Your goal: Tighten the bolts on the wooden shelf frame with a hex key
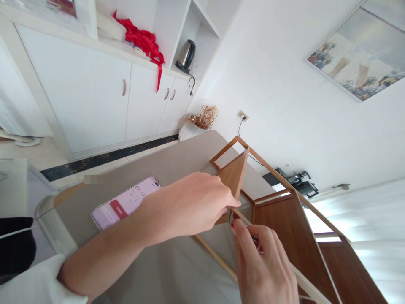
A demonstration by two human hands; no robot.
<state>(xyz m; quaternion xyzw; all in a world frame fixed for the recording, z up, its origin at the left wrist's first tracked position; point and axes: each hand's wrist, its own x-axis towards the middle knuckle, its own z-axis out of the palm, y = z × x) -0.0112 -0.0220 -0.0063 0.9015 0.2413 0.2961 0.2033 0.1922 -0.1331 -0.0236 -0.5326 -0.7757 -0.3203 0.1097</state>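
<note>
The left hand (196,202) is clamped on a wooden frame (281,217) at the right side of the table (190,147). Just beside it, the right hand (264,261) grips a small metal piece (230,217) against the wood. 1 phone (118,209), reading 00:19, lies on the table, partly behind the left forearm.

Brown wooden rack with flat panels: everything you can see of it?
The brown wooden rack with flat panels has slim rails, lighter edges and openings between the panels and an outer rail. It slants across the view, partly over the grey tabletop, its lower right cut off. The left hand touches a rail near the middle; the right hand holds a small metal piece against it. The hands hide that joint.
</note>
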